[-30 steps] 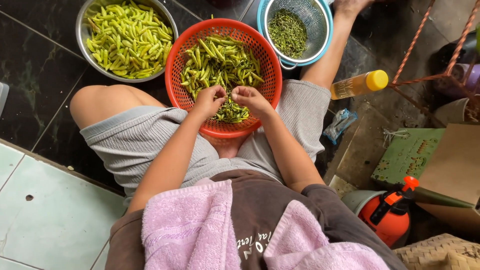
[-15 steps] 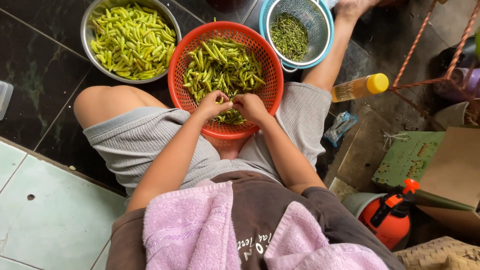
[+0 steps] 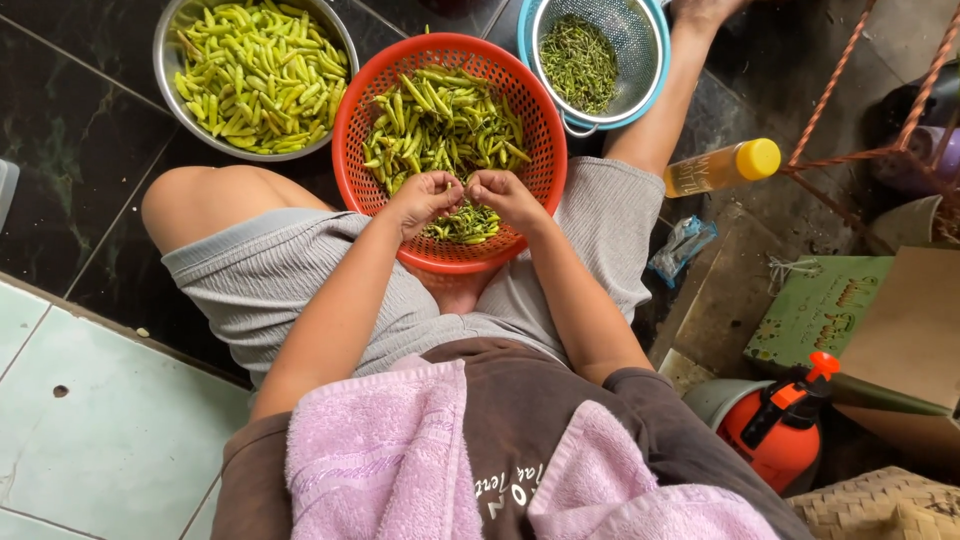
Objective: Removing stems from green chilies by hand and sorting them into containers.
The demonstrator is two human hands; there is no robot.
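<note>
A red plastic basket (image 3: 355, 110) full of green chili peppers (image 3: 440, 120) rests between my knees. Over its near side my left hand (image 3: 425, 198) and my right hand (image 3: 505, 195) meet, fingertips pinched together on one small green chili that is mostly hidden by the fingers. A steel bowl (image 3: 165, 60) at the upper left holds stemless light-green chilies (image 3: 255, 70). A blue bowl with a metal strainer (image 3: 640, 50) at the top holds a heap of green stems (image 3: 580, 60).
A yellow-capped bottle (image 3: 720, 168) of amber liquid lies right of my knee, with a plastic wrapper (image 3: 680, 248) below it. Green and brown cardboard boxes (image 3: 830, 305), an orange sprayer (image 3: 780, 425) and a rope-tied rack (image 3: 870, 120) crowd the right. A pink towel (image 3: 390, 450) drapes my chest.
Both hands have drawn slightly toward me over the basket's near side, still pinching at a chili. The bowls and basket stay put.
</note>
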